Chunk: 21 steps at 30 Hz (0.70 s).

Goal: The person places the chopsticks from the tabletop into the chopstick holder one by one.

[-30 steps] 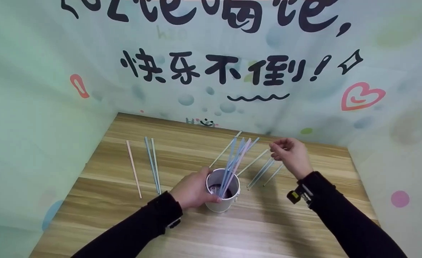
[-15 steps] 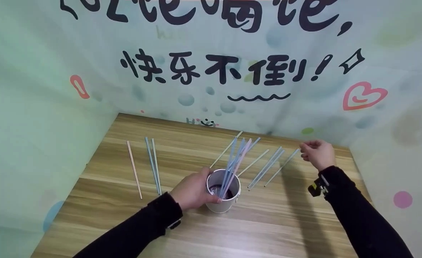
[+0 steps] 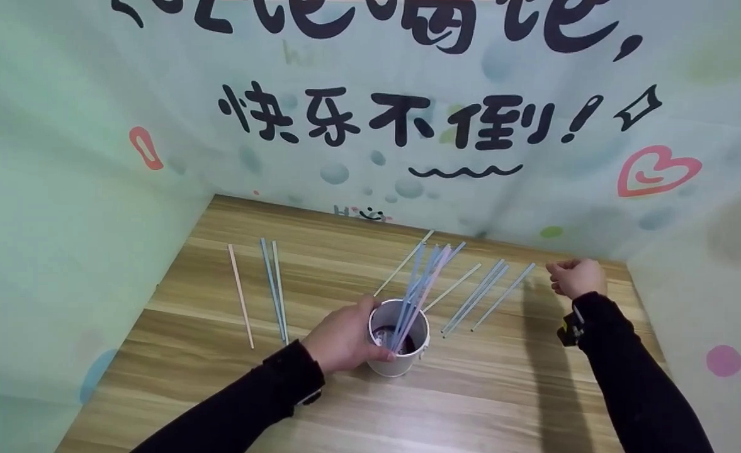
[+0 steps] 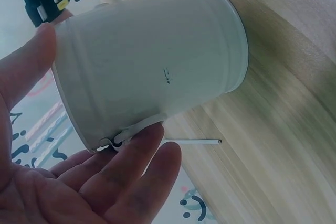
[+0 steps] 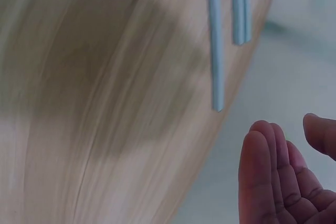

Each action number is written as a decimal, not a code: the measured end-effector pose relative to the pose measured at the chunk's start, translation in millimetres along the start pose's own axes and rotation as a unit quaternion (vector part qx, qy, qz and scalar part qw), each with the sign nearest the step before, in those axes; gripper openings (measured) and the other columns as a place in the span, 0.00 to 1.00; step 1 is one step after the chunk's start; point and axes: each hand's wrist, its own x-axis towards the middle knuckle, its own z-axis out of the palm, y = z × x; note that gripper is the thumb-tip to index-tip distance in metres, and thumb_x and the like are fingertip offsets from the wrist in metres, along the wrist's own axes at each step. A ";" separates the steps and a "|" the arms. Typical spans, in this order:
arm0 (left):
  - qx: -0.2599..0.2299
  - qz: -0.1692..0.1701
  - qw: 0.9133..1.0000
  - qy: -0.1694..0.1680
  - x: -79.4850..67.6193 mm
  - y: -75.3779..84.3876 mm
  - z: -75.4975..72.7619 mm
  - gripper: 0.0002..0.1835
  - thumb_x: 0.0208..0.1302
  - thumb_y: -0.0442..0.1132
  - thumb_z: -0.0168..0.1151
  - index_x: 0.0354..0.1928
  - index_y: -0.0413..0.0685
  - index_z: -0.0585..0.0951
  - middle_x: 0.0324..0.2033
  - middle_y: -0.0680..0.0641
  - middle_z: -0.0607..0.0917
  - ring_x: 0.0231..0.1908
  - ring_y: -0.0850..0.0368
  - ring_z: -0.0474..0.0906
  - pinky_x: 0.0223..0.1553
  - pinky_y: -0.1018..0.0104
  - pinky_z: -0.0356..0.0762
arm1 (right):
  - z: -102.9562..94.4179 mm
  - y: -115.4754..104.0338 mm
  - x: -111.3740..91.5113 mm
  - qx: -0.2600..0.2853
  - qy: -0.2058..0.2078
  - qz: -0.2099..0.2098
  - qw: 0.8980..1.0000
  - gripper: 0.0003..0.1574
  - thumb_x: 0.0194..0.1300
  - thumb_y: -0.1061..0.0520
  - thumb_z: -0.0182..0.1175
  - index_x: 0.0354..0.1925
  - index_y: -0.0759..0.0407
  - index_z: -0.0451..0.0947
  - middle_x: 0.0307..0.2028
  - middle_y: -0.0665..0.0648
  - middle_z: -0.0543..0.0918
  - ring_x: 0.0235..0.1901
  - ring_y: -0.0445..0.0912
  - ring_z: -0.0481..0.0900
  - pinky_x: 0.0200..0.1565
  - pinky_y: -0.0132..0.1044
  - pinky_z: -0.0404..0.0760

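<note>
Overhead, a pale green backdrop (image 3: 93,126) printed with black characters, bubbles and a pink heart walls in the wooden desk (image 3: 471,402) on three sides. On the desk, near the middle, stands a white cup (image 3: 399,363) with a bunch of blue and pink straws (image 3: 422,283) leaning out of it toward the far right. The left hand (image 3: 344,341) grips the cup, thumb on the far side and fingers curled round the near wall; the left wrist view shows the fingers (image 4: 131,177) lying against the cup's side and its thin wire handle, with the cup upright on the wood.

A second ago the right hand (image 3: 576,277) hung close to the cup, over the loose straws right of it. Now it has swung out to the far right edge of the desk, past the three blue straws (image 3: 486,296) lying there, and nothing is in it: the right wrist view shows its fingers (image 5: 273,177) loosely curled, thumb apart, holding no straw, with the nearest straw end (image 5: 215,66) just beside it on the desk. Judging from that, this hand has let go of nothing new into the cup and sits ready by the right-hand straws.

Far left lie a pink straw (image 3: 240,296) and two blue straws (image 3: 276,289), untouched and well apart from either hand.
</note>
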 end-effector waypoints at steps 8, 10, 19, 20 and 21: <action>0.009 0.011 1.000 0.005 -0.2 0.9 -1.8 0.46 0.49 0.50 0.81 0.66 0.40 0.70 0.52 0.37 0.86 0.53 0.42 0.83 0.58 0.47 0.79 | 0.9 3.1 11.7 -0.021 -0.014 0.020 0.999 0.33 0.75 0.47 0.57 0.61 0.75 0.74 0.25 0.43 0.84 0.23 0.33 0.83 0.39 0.34 0.87; 0.011 0.012 1.000 0.004 0.0 0.5 -1.7 0.46 0.49 0.51 0.81 0.67 0.40 0.70 0.52 0.37 0.86 0.53 0.43 0.83 0.57 0.47 0.79 | 2.3 2.4 14.5 -0.021 -0.022 0.026 0.999 0.34 0.75 0.47 0.57 0.61 0.75 0.74 0.25 0.44 0.84 0.24 0.34 0.84 0.41 0.37 0.88; 0.010 0.002 1.000 0.000 -0.3 -1.3 -0.6 0.47 0.48 0.51 0.82 0.67 0.41 0.70 0.53 0.37 0.85 0.53 0.42 0.83 0.57 0.47 0.79 | 12.7 -3.2 26.8 -0.051 -0.025 0.023 0.998 0.33 0.74 0.46 0.59 0.56 0.77 0.77 0.22 0.47 0.87 0.24 0.40 0.86 0.38 0.38 0.88; 0.009 0.000 1.000 -0.001 -0.3 -1.2 -0.2 0.47 0.48 0.51 0.82 0.67 0.41 0.70 0.54 0.37 0.85 0.53 0.42 0.83 0.58 0.47 0.79 | 13.9 -3.4 28.2 -0.060 -0.025 0.024 0.998 0.32 0.74 0.46 0.59 0.55 0.76 0.78 0.23 0.49 0.87 0.25 0.40 0.86 0.37 0.38 0.88; 0.008 -0.001 1.000 -0.002 -0.1 -1.2 0.2 0.47 0.48 0.51 0.82 0.68 0.41 0.69 0.54 0.37 0.85 0.54 0.42 0.83 0.58 0.47 0.79 | 15.0 -3.8 29.1 -0.065 -0.026 0.026 0.997 0.32 0.74 0.46 0.59 0.54 0.76 0.79 0.23 0.50 0.87 0.25 0.41 0.86 0.36 0.37 0.87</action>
